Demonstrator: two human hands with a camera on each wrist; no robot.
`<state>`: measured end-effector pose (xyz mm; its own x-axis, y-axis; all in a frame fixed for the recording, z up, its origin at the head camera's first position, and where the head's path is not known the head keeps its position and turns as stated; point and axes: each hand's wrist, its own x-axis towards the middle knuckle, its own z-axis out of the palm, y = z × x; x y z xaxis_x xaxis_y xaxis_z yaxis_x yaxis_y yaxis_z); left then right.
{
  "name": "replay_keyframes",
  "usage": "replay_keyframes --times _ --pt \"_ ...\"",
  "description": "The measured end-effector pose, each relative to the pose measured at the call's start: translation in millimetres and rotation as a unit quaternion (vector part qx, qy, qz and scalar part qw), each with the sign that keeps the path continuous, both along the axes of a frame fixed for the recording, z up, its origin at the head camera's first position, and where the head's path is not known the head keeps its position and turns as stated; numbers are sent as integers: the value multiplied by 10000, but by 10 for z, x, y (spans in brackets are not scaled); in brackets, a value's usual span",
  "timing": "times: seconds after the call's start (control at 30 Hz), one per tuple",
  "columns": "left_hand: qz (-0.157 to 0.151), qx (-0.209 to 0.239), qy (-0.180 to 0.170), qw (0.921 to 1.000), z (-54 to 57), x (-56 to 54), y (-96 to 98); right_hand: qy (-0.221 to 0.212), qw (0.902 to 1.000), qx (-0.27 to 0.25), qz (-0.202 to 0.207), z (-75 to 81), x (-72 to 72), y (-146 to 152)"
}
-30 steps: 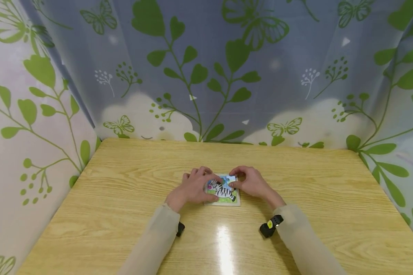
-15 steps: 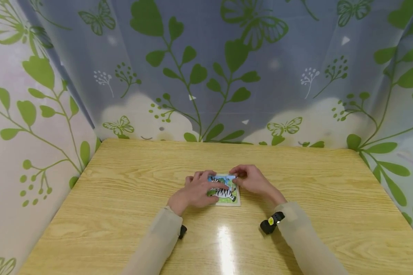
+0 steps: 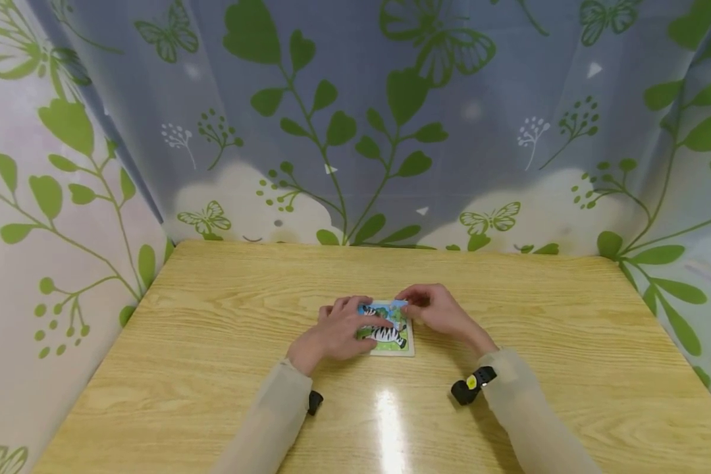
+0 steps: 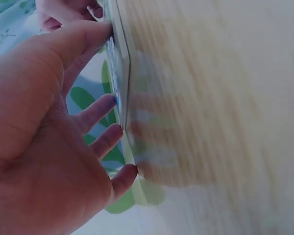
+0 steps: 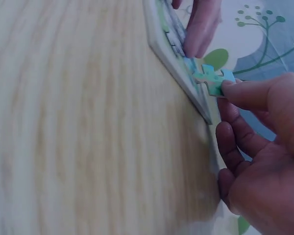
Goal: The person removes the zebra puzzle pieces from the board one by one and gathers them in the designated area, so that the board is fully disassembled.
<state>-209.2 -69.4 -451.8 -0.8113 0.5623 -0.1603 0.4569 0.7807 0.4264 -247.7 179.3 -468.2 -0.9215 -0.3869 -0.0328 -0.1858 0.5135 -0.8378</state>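
A small zebra jigsaw puzzle [image 3: 385,337] in a pale frame lies on the table between the hands. My left hand [image 3: 339,330] rests over its left side, fingers spread, with the index finger reaching across the picture. In the left wrist view, the left thumb [image 4: 90,35] touches the puzzle's near edge, while other fingertips lie along its side. My right hand [image 3: 441,313] is at the upper right corner. The right wrist view shows it pinching a green and blue puzzle piece [image 5: 214,83] between thumb and fingers, tilted up at the board's edge [image 5: 179,78].
The wood-grain table [image 3: 213,316] extends around the puzzle, with a bright light reflection in front. A curtain [image 3: 355,131] with leaves and butterflies stands behind and at both sides. Both wrists wear black devices [image 3: 465,390].
My left hand has shifted slightly right, its index finger now stretched across the zebra. The right hand has kept its pinch at the upper right corner, moving only a little.
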Motion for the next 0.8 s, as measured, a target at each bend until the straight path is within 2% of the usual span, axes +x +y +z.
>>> replay_keyframes --times 0.13,0.4,0.8 --pt "75 274 -8 9996 2 14 -12 54 9998 -83 -184 44 19 82" --pt "568 961 -96 9937 11 -1 -2 496 9978 66 -432 144 85 435" --pt "568 774 -266 9950 2 -12 -14 674 9926 691 -740 127 87 930"
